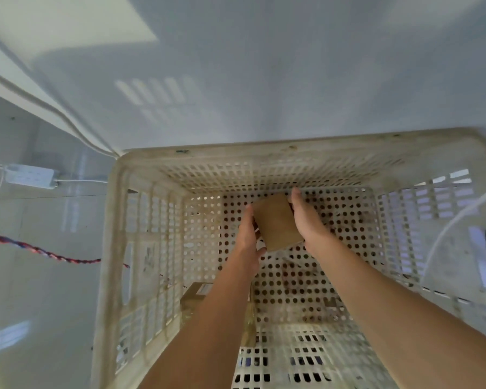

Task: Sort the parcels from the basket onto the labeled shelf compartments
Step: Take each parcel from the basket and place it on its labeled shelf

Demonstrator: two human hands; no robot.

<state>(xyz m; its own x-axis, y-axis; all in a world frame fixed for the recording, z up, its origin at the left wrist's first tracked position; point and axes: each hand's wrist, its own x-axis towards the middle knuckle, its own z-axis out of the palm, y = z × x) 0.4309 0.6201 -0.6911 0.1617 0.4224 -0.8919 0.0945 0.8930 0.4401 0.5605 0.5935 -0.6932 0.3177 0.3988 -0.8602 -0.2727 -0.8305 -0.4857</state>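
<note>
A brown parcel (277, 221) sits tilted between both hands inside the basket (264, 153), toward its far wall. The left hand (249, 234) grips the parcel's left side, thumb at the near corner. The right hand (306, 217) clasps the right side, with fingertips reaching the far corner. A second parcel (197, 293) lies at the basket's near left, partly hidden under the left forearm. On the floor to the left are a white power strip (30, 176) and a red-and-blue braided cord (40, 249).

Basket (264, 154) and power strip (30, 176) on floor (40, 290)
</note>
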